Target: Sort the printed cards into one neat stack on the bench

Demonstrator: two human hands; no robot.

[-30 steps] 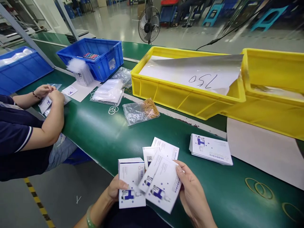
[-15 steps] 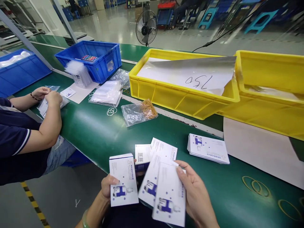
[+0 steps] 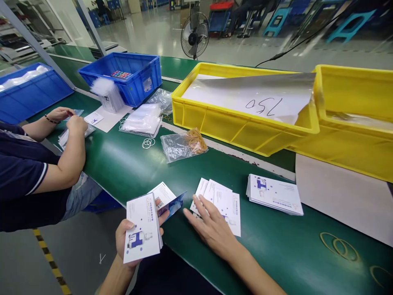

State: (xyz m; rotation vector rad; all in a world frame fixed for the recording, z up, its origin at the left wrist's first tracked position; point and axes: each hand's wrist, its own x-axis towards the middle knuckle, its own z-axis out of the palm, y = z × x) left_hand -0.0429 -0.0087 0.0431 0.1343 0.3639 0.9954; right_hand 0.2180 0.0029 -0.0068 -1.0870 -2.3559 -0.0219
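My left hand (image 3: 124, 241) grips a stack of white printed cards (image 3: 141, 231) with a blue picture, held off the near edge of the green table (image 3: 129, 168). One card (image 3: 166, 198) sticks out behind that stack. My right hand (image 3: 211, 229) lies flat, fingers stretched out, on a few fanned cards (image 3: 222, 200) lying on the table. A neat pile of the same cards (image 3: 274, 193) rests further right.
A co-worker's hands (image 3: 72, 121) handle cards and clear bags at the left. Rubber bands in a clear bag (image 3: 184, 143), a stack of clear bags (image 3: 143, 119), two yellow crates (image 3: 245, 127), blue bins (image 3: 123, 78) and a white sheet (image 3: 344, 196) lie beyond.
My right hand put its fanned cards down on the table and now rests flat on them. My left hand moved left and lower with its stack.
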